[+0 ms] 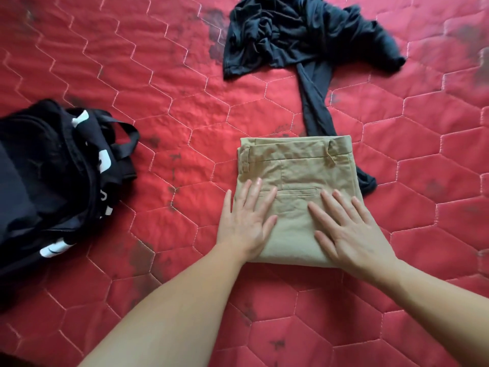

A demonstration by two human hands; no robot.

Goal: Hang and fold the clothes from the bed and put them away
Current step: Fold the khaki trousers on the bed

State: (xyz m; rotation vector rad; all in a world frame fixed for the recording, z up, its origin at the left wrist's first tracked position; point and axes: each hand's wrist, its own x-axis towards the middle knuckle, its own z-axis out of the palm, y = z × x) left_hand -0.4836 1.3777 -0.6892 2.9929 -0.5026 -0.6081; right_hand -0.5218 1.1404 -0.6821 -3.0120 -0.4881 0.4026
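Red quilted bed cover [185, 107], stitched in hexagons and blotched with dark marks, fills the whole field of view. Near its centre lie folded khaki trousers [299, 181], a compact rectangle with waistband and belt loops on the far edge and a welt pocket facing up. The left hand [247, 223] and right hand [352, 231] rest flat on the near half of the bundle, fingers straight and spread, gripping nothing. By appearance the step in hand is pressing the last fold flat. The next move would call for sliding both hands under the bundle and lifting it level so the layers do not slip apart. A crumpled dark garment [299, 35] lies beyond, unfolded; one trailing end passes under the trousers. A black bag with white markings [55, 181] sits at left, partly cut off by the frame. No hanger, wardrobe or drawer is visible.
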